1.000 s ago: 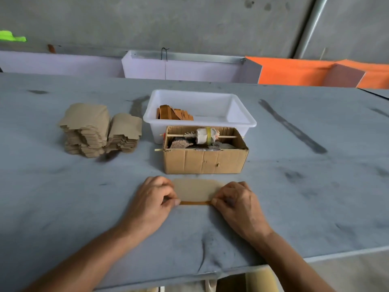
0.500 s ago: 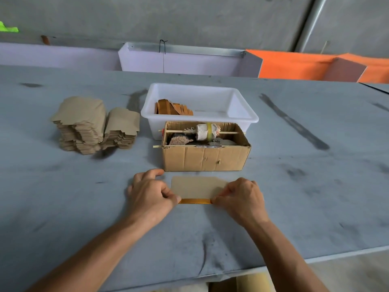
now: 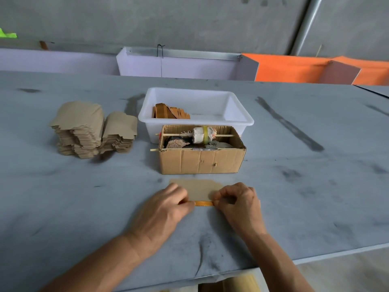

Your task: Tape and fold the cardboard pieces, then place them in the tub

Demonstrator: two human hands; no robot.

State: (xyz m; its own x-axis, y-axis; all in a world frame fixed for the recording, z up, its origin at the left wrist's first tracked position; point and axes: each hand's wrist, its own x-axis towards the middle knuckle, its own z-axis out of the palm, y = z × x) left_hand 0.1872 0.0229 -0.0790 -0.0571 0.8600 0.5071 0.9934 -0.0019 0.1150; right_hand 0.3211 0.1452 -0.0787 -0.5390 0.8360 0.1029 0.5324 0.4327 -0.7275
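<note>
Pinching either end of an orange tape strip (image 3: 203, 203), left hand (image 3: 163, 209) and right hand (image 3: 239, 204) curl their fingers onto the near edge of a flat cardboard piece (image 3: 196, 189) on the grey table (image 3: 315, 207). Just beyond: brown box (image 3: 201, 161) of scraps. Behind it, touching: white tub (image 3: 237, 109) holding folded pieces (image 3: 170, 111). Far left: stacked blanks (image 3: 84, 129).

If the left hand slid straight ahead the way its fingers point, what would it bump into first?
The left hand points forward and rightward over the cardboard piece; beyond that, probably the open cardboard box, though depth is uncertain.
</note>
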